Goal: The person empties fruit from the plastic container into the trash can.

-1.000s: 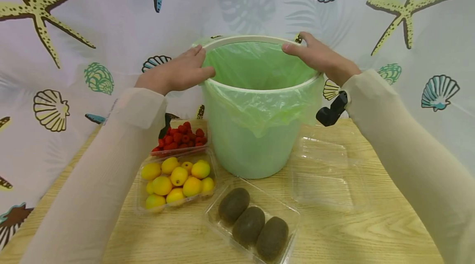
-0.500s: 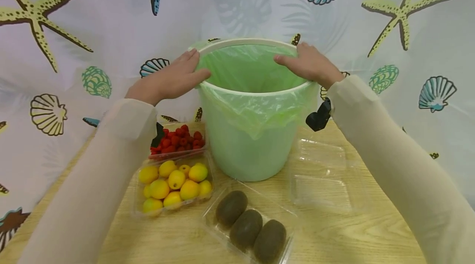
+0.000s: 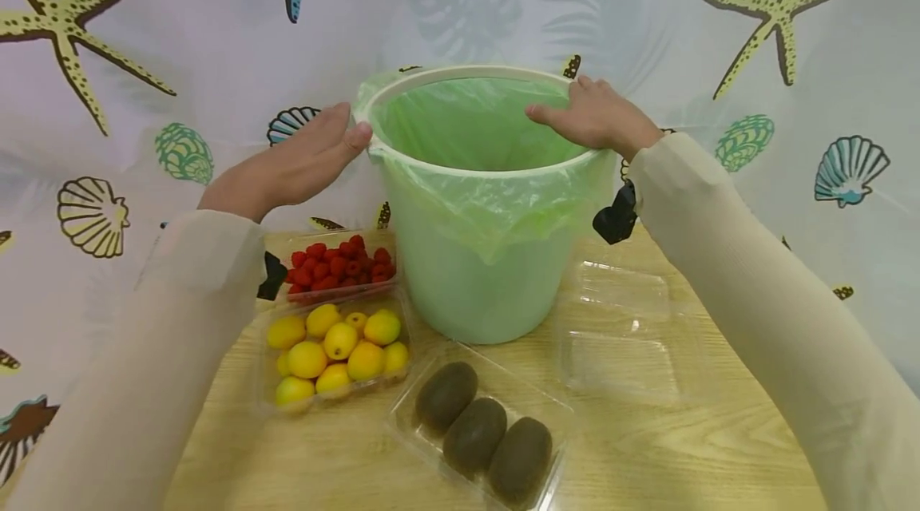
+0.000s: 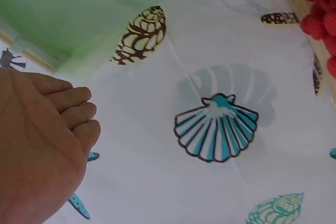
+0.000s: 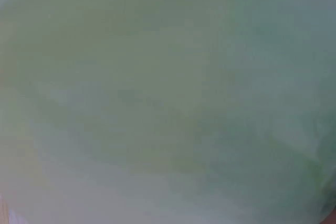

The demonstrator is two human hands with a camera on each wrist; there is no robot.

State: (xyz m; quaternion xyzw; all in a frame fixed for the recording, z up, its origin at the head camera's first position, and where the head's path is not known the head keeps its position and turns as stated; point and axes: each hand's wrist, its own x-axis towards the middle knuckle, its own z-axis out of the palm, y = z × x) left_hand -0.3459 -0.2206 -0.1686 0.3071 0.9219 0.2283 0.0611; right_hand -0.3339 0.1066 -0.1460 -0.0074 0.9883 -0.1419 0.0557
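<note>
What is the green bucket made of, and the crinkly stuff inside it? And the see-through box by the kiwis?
The bucket looks like hard, smooth, pale green plastic with a cream rim. The liner seems to be thin plastic film: it wrinkles, lets light through and folds over the rim. The empty box looks like thin, clear, glossy plastic, since the wood-look table shows through it.

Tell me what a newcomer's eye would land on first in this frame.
The pale green bin with its green liner bag stands mid-table, the left hand at its left rim and the right hand resting on its right rim. In front lie clear trays of raspberries, yellow fruit and three kiwis, against a starfish-and-shell backdrop.
</note>
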